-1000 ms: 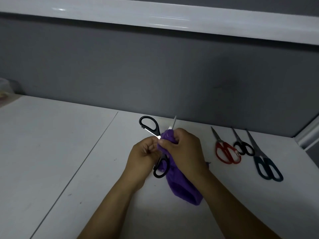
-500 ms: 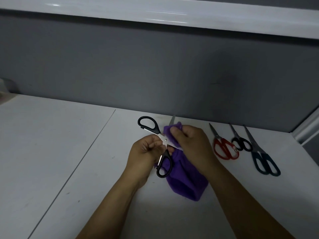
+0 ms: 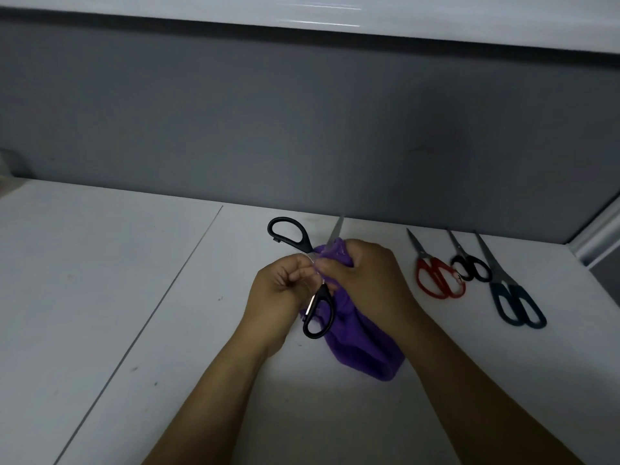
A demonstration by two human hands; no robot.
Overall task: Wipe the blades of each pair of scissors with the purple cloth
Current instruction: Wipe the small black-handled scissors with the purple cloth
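My left hand (image 3: 281, 290) grips a pair of black-handled scissors (image 3: 290, 234) near the pivot, with the handles spread wide. My right hand (image 3: 365, 280) holds the purple cloth (image 3: 362, 354) bunched around one blade, whose tip pokes out above the cloth. The rest of the cloth hangs down onto the white table (image 3: 100, 297). To the right lie three closed pairs side by side: red-handled scissors (image 3: 436, 276), small black-handled scissors (image 3: 469, 266) and long dark teal-handled scissors (image 3: 513, 300).
A grey partition wall (image 3: 302, 129) stands right behind the table, with a white ledge above it. A seam (image 3: 161, 300) runs diagonally across the tabletop on the left. A white frame edge (image 3: 600, 236) borders the table at the far right.
My right hand has slid the cloth back down the blade toward the pivot, so more of the blade tip shows. The left hand keeps its grip on the scissors.
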